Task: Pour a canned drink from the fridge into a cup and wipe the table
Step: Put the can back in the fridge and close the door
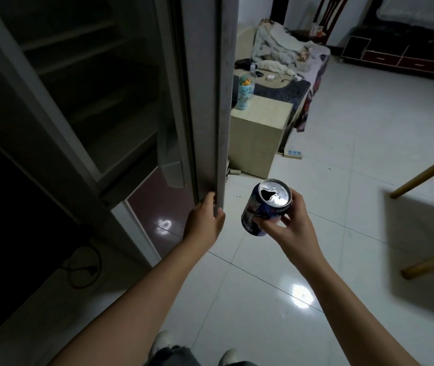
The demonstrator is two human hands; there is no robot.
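- Standing open on the left, the fridge (60,101) is seen as a tall grey cabinet with a dark interior in which pale shelves are faintly made out; what is on them cannot be told.
- Its door (205,96) is swung out toward the camera, so that the grey edge is presented as a long upright band down the middle of the view.
- A white tiled floor (342,180) is spread across the right half, with ceiling light mirrored in it.
- A couch (313,75) heaped with pale cloth is seen at the back, and a beige cabinet (258,136) is set just beside the door edge, with a printed bottle (246,92) stood on its top.
- A wooden table leg (422,175) is caught, blurred, at the right edge.
- The lower end of the door edge is gripped by the left hand (204,220): the thumb is laid on the near face and the fingers are curled round behind it.
- The can (266,207), dark blue with a silver top already opened, is held in mid-air just to the right of the door, well clear of the fridge interior, tilted a little leftward.
- It is grasped from the right by the right hand (292,228), whose thumb and fingers are wrapped round its body.
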